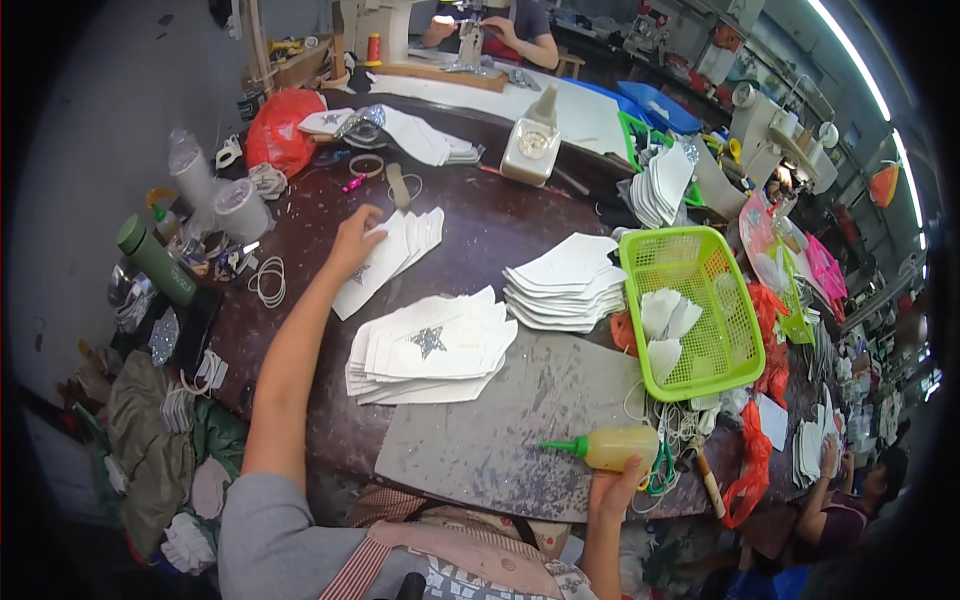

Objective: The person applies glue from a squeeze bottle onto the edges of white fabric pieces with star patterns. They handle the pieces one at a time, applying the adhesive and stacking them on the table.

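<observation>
My left hand (357,243) reaches forward to a small fanned set of white cut pieces (408,244), its fingers bent over their upper left edge. Part of a silver star shows on the lowest piece beside my wrist. My right hand (612,490) grips a squeeze bottle (618,447) of yellowish liquid at the near edge, its green nozzle pointing left. Between my hands lies a larger stack of white pieces (458,345), the top one bearing a glittery silver star (428,343). Another white stack (566,285) sits to its right.
A grey work board (540,385) covers the near tabletop. At the right stands a green basket (757,345) with white scraps; scissors (660,470) lie below it. A pale container (530,155) with a brush stands at the back. A green flask (155,260) is far left. Across the table, another person works.
</observation>
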The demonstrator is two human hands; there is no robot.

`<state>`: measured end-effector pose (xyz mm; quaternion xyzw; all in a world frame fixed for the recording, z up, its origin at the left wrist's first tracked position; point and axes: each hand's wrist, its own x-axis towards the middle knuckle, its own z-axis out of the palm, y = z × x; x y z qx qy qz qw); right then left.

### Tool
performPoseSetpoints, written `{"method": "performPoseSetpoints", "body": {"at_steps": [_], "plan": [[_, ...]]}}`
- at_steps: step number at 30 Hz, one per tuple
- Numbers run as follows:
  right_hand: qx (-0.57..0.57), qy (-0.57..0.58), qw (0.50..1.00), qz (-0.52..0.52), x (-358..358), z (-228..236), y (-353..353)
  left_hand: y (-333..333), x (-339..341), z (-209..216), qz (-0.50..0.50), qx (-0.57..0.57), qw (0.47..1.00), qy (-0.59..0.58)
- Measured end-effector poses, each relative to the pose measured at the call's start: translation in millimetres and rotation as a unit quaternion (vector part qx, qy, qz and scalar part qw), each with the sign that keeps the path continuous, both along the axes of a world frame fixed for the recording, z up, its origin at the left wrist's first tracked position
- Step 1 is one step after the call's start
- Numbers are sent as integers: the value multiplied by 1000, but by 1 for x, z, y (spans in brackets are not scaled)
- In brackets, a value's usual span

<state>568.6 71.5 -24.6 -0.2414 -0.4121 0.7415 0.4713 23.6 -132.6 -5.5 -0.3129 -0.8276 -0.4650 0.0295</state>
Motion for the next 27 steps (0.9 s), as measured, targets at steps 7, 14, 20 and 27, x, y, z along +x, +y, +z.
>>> {"method": "performPoseSetpoints", "body": {"at_steps": [7, 14, 20, 27], "plan": [[-16, 25, 1000, -8, 2, 1, 1, 26, 83, 55, -64, 33, 983, 168], [-51, 46, 998, 2, 2, -3, 2, 48, 222, 44, -214, -194, 918, 274], [-50, 63, 997, 9, 3, -7, 2, 52, 230, 52, -168, -240, 913, 282], [-146, 131, 980, -24, 16, 5, 2, 20, 274, 122, -228, -48, 948, 216]]}}
